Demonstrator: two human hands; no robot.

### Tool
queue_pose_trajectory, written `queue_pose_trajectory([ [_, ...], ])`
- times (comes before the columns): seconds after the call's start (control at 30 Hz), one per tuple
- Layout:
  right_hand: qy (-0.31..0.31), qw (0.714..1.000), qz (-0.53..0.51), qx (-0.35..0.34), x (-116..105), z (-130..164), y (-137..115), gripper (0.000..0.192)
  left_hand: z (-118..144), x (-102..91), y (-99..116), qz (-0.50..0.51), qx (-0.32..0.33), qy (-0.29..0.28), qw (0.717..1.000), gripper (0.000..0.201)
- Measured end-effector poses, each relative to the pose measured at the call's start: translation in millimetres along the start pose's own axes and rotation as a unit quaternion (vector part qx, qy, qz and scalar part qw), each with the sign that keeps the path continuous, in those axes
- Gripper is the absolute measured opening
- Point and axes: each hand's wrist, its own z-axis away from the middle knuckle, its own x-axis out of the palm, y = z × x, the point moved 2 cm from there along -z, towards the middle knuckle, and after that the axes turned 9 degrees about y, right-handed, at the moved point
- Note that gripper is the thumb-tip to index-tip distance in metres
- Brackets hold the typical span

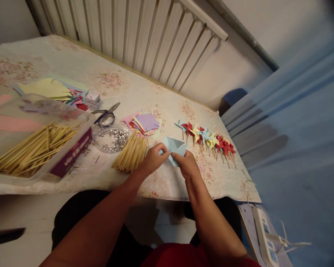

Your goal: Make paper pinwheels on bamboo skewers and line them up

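Note:
A light blue paper square (176, 144) with folded-in corners is held between both hands above the table's front part. My left hand (157, 155) pinches its left side, fingertips near the paper's middle. My right hand (187, 161) grips the right side, thumb on top and the other fingers underneath. Whether a pin sits at the fingertips is too small to tell. Just left of my left hand lies a bundle of thin wooden sticks (131, 152). Behind it is a stack of coloured paper squares (145, 124), purple on top. Finished paper pinwheels (206, 136) in red, yellow and blue lie in a row to the right.
A clear plastic bin (41, 178) with many sticks stands at left. Near it are a round tray of shiny metal pieces (113, 139), scissors (107, 114), a small white box (92, 97) and paper scraps (44, 89). A power strip (264, 235) sits low at right.

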Motion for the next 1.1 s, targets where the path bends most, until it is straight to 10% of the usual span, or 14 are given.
queue_pose_trajectory([
  [0.33, 0.057, 0.998, 0.007, -0.025, 3.5, -3.9, 6.8, 0.023, 1.8, 4.3, -3.0, 0.083, -0.045, 0.029, 0.995, 0.013],
  [0.7, 0.132, 0.986, -0.092, -0.050, 10.4, -7.4, 11.0, 0.031, 11.6, 22.1, -16.4, 0.424, -0.240, 0.013, 0.873, 0.044],
  [1.1, 0.119, 0.988, -0.099, -0.028, 23.6, -0.6, 23.1, 0.029, 12.6, 29.0, -23.2, 0.386, -0.178, 0.080, 0.902, 0.039],
])
